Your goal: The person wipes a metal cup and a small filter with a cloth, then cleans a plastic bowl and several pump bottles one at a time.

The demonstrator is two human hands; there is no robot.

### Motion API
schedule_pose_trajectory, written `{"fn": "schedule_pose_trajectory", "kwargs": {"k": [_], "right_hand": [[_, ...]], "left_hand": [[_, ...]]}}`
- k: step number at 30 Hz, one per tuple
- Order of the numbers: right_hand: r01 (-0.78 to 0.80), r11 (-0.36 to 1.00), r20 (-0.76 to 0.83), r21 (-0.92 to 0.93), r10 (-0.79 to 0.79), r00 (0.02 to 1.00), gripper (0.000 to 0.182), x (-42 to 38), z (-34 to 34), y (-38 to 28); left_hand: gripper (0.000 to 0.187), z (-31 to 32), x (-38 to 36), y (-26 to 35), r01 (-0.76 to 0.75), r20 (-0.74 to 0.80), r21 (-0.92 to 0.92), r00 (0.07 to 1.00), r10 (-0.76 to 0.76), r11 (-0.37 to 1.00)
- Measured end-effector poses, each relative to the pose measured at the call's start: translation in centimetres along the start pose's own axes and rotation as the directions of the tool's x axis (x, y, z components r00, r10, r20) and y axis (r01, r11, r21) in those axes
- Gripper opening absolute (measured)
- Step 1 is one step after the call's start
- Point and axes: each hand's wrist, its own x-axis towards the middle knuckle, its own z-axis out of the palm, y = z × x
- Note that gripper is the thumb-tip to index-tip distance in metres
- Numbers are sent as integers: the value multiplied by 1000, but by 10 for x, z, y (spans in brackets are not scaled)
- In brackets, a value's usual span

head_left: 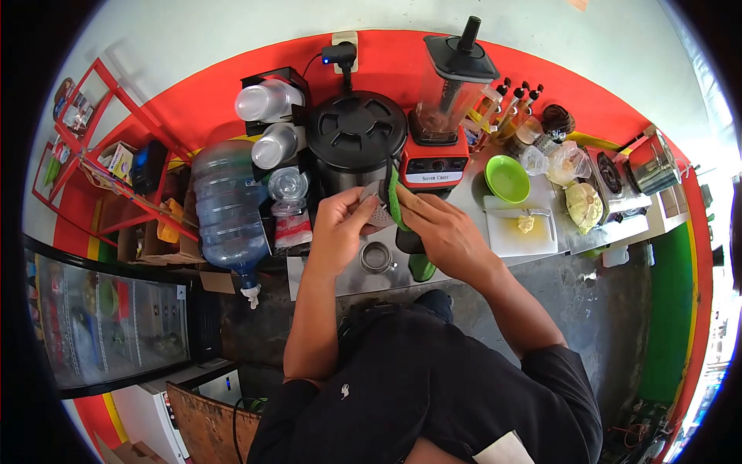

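In front of the black-lidded pot, my left hand [342,226] pinches a small perforated metal piece [380,216], its full shape hidden by my fingers. My right hand [447,236] is closed on a green cloth [395,201] held against the side of that piece. A dark strip rises above the cloth; I cannot make out what it belongs to. Below my hands a round metal cup [377,257] stands on the steel counter [325,280]. Beside it, under my right hand, another green item [422,267] lies at the counter's front edge.
Behind my hands stand the large pot [357,133] and a red blender [435,166]. To the right are a green bowl [508,179], a white cutting board [522,233] with a knife [529,212], and a cabbage [583,207]. A water jug [232,205] stands left.
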Motion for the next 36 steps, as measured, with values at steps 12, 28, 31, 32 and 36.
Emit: {"fn": "schedule_pose_trajectory", "kwargs": {"k": [12, 28, 31, 32, 36], "right_hand": [[-17, 991, -200, 134, 44, 979, 58, 3, 18, 8], [-21, 908, -209, 418, 118, 971, 71, 7, 25, 32], [-11, 903, -345, 429, 176, 922, 63, 2, 38, 25], [-63, 876, -370, 478, 266, 890, 59, -1, 41, 18], [-101, 831, -409, 546, 370, 834, 57, 2, 38, 5]], "left_hand": [[22, 9, -4, -19, 15, -60, -313, 998, -35, 950], [20, 22, 7, -30, 98, 10, -259, 995, -99, 961], [19, 35, 13, -31, 46, -104, -433, 989, -101, 900], [19, 35, 16, -32, 44, -104, -432, 990, -98, 901], [24, 43, 25, -22, 119, -93, -520, 977, -194, 846]]}}
